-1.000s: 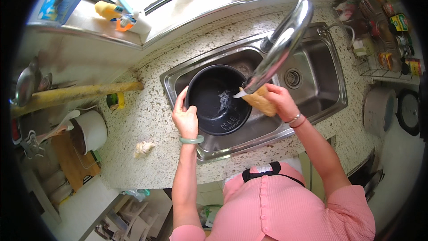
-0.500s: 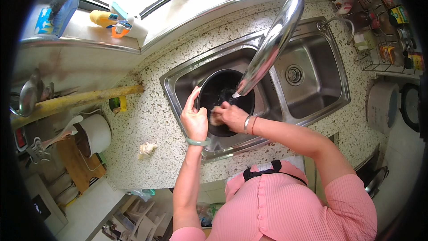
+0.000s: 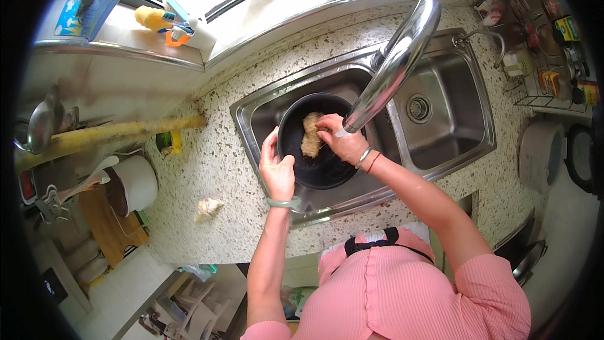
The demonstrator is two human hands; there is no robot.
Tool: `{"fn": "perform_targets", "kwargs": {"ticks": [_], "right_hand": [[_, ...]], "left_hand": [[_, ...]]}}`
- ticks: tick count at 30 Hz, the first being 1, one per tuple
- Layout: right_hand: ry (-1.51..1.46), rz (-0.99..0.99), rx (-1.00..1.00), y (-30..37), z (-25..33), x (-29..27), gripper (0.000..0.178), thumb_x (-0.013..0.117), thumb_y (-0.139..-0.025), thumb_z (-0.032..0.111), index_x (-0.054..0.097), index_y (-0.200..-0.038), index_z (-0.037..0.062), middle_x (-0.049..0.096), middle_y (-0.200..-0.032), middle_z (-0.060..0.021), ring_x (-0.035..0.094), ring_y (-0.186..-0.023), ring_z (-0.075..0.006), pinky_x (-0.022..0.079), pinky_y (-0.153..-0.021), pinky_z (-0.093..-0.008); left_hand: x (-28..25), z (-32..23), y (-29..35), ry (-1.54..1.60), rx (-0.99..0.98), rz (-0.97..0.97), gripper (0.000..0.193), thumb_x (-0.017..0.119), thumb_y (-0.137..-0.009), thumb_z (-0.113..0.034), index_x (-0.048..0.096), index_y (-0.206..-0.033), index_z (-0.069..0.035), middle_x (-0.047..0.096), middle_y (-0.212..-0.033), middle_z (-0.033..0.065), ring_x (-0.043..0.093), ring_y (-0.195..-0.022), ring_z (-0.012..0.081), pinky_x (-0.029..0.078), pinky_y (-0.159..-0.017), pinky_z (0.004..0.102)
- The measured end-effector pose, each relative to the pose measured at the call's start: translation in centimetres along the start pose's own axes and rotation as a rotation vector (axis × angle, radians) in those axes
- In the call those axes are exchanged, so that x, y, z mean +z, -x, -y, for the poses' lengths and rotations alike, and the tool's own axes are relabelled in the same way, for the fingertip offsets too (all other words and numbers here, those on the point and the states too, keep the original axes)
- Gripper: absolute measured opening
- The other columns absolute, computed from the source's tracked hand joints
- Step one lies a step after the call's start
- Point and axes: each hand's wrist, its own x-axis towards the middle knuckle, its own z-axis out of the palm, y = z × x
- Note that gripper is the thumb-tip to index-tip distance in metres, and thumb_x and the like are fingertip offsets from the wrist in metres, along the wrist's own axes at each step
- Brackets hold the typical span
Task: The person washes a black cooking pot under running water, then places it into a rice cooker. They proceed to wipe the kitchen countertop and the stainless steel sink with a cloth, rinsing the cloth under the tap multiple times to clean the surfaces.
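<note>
A round black pot (image 3: 330,175) sits tilted in the left basin of a steel double sink (image 3: 264,110). My left hand (image 3: 277,173) is closed on the pot's left rim, the thumb toward the inside. Inside the pot is a tan, fibrous loofah (image 3: 310,141), held upright along its length. The fingers of my right hand (image 3: 345,146) are closed at the loofah's right side, under the mouth of the chrome faucet (image 3: 402,56). Water wets that hand. Wet streaks show on the pot's dark inside.
The faucet arches over the sink's middle. Right of it lies the second basin (image 3: 434,132) with its drain. A crumpled pale lump (image 3: 208,209) rests on the speckled counter (image 3: 182,233). Jars fill a wire rack (image 3: 535,97) at the right; a yellow pole (image 3: 126,135) juts in from the left.
My right hand has risen from the pot's lower wall toward the faucet mouth. The loofah, blurred and mostly covered before, now shows along its length. My left hand keeps the rim.
</note>
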Motion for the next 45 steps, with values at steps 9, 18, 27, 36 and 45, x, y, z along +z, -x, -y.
{"fn": "perform_targets", "kwargs": {"ticks": [9, 18, 27, 36, 45], "right_hand": [[-0.064, 0.464, 0.028, 3.3, 4.5, -3.4, 0.055, 0.061, -0.083, 0.051, 0.067, -0.108, 0.0029, 0.067, -0.094, -0.0228, 0.066, -0.089, -0.0377, 0.052, -0.082, -0.0432], [0.43, 0.344, -0.453, 5.4, 2.7, 0.2, 0.022, 0.061, -0.081, 0.025, 0.065, -0.095, 0.0088, 0.068, -0.094, -0.0078, 0.062, -0.1, -0.0221, 0.04, -0.088, -0.0408], [0.547, 0.383, -0.403, 7.4, 2.0, 1.8, 0.038, 0.061, -0.077, 0.008, 0.058, -0.114, 0.0011, 0.058, -0.126, -0.0141, 0.044, -0.13, -0.0318, 0.038, -0.102, -0.0472], [-0.161, 0.027, 0.091, 1.7, 0.4, -0.9, 0.057, 0.08, -0.072, 0.023, 0.055, -0.121, 0.0077, 0.064, -0.102, -0.0222, 0.062, -0.094, -0.0394, 0.05, -0.085, -0.0413], [-0.245, -0.329, 0.241, -1.2, -1.3, 6.6, 0.052, 0.075, -0.07, 0.016, 0.051, -0.113, -0.0001, 0.054, -0.106, -0.0256, 0.054, -0.097, -0.0423, 0.045, -0.088, -0.0444]], "left_hand": [[2.0, 1.7, -0.2, 0.069, -0.017, -0.023, 0.064, 0.043, -0.064, 0.021, 0.053, -0.125, 0.003, 0.054, -0.128, 0.0119, 0.052, -0.119, 0.019, 0.044, -0.1, 0.0285], [1.7, 1.4, -0.9, -0.013, -0.125, -0.062, 0.064, 0.044, -0.064, 0.021, 0.052, -0.124, 0.001, 0.054, -0.124, 0.0095, 0.054, -0.113, 0.0164, 0.048, -0.092, 0.0282], [-1.1, 0.8, 0.9, -0.098, -0.684, 0.2, 0.074, 0.043, -0.083, -0.006, 0.012, -0.148, -0.023, 0.047, -0.128, 0.0198, 0.066, -0.088, 0.0328, 0.059, -0.042, 0.0353], [0.1, 0.9, 3.0, 0.028, -0.578, 0.164, 0.079, 0.034, -0.082, 0.001, 0.004, -0.15, -0.026, 0.049, -0.125, 0.0208, 0.069, -0.073, 0.0308, 0.06, -0.044, 0.033], [1.7, 0.6, 3.8, 0.08, -0.597, 0.194, 0.081, 0.033, -0.082, 0.003, 0.0, -0.149, -0.025, 0.049, -0.122, 0.0246, 0.068, -0.064, 0.0328, 0.06, -0.044, 0.0356]]}}
